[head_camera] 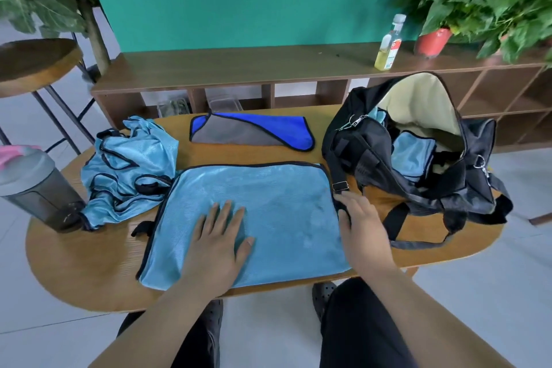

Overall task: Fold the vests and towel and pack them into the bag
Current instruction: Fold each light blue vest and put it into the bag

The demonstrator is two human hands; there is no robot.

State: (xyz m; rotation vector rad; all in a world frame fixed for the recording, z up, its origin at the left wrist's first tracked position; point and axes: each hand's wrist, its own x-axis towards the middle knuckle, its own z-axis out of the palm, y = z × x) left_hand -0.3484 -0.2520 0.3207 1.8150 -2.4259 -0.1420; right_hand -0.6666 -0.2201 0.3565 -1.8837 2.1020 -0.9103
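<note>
From the head view, a light-blue vest (277,197) lay flat at the 6 o'clock edge of the wooden surface (89,266). The left hand (218,242) pressed palm-down on its middle, grip fully spread, fingers straight. The right hand (363,227) rested on the vest's 3 o'clock edge, grip likewise relaxed with straight fingers, beside a black bag strap (340,179). A crumpled heap of vests (128,170) sat at 10 o'clock, and the blue-and-grey towel (251,133), folded, at 12 o'clock. The black bag (358,140) stood unzipped at 2 o'clock with a folded vest (413,155) inside. A grey shaker bottle (35,188) stood at 9 o'clock.
</note>
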